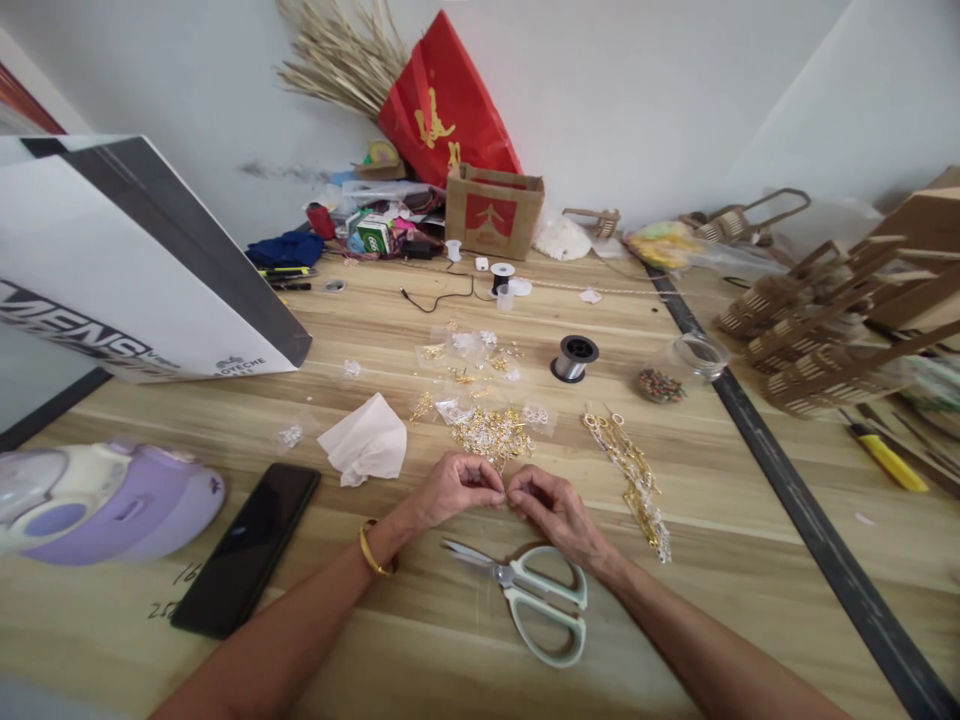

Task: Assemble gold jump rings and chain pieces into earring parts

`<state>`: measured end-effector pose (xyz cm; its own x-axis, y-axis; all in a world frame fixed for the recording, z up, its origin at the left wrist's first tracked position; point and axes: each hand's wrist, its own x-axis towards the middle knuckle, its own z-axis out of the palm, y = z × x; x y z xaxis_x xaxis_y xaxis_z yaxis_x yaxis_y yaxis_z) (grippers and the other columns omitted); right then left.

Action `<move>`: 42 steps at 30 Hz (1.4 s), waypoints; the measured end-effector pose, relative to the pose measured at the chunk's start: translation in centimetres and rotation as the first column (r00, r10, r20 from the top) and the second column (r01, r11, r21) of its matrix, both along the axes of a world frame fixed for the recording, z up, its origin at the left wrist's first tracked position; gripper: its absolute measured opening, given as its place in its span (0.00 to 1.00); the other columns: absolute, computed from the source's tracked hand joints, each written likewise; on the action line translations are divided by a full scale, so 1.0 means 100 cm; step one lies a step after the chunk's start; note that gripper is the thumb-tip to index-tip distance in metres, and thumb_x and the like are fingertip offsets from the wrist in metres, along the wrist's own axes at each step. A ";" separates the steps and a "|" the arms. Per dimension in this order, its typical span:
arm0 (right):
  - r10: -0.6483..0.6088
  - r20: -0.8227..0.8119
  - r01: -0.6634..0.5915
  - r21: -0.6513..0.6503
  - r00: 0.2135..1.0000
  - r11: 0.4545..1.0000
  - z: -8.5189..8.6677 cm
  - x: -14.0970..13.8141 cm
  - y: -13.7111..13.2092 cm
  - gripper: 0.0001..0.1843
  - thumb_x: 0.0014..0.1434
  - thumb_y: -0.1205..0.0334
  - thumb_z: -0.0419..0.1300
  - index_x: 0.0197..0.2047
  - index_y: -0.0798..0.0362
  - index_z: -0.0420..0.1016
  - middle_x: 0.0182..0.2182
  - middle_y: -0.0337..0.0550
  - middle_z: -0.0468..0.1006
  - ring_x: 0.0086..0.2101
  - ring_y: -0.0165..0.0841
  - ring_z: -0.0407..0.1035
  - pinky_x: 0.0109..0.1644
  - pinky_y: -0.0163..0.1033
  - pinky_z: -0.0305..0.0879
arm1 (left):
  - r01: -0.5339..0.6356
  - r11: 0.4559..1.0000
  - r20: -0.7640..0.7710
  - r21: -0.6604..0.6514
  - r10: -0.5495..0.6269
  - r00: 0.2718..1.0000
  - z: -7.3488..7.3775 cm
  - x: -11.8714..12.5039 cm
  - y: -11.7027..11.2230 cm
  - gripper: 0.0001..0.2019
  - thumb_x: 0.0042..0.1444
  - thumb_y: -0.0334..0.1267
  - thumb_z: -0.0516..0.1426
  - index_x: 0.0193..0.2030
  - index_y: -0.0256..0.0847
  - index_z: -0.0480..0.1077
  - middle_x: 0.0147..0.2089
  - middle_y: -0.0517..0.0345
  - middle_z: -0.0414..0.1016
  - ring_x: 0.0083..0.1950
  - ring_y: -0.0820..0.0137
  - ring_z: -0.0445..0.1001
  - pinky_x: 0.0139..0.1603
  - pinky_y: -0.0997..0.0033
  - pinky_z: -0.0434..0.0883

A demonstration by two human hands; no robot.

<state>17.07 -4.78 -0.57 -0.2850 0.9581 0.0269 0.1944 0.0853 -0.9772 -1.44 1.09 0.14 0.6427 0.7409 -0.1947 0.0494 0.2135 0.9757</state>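
My left hand [463, 488] and my right hand [553, 503] meet almost fingertip to fingertip above the table. Thumb and fingers are pinched together on both; whatever they hold is too small to name. Just beyond them lies a pile of small gold and silver beads or jewelry findings [493, 434]. Between my forearms rests a pair of scissors [544, 594] with pale handles, blades pointing left. To the right of my right hand stretches a bundle of gold and silver chains [631, 475]. A crumpled white tissue [367, 441] is left of my left hand.
A black phone [249, 548] and a purple-white device [127, 500] sit at left, below a large white box [135, 270]. Farther back stand a wire spool [575, 358], a jar of beads [681, 370] and a red bag [450, 100]. Small woven baskets [817, 320] crowd the right.
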 end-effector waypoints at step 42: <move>-0.061 -0.051 0.057 -0.089 0.997 0.994 -0.005 -0.005 0.000 0.13 0.54 0.53 0.62 0.31 0.54 0.67 0.19 0.35 0.70 0.20 0.26 0.62 0.24 0.31 0.56 | 0.006 0.999 -0.019 0.037 -0.005 1.000 0.002 0.001 0.000 0.08 0.42 0.34 0.65 0.29 0.32 0.74 0.28 0.56 0.76 0.30 0.74 0.72 0.34 0.76 0.67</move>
<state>16.52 -4.78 -1.04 -0.2282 0.9726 -0.0443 0.1441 -0.0113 -0.9895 -1.39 1.09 0.30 0.6430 0.7445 -0.1800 0.0694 0.1774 0.9817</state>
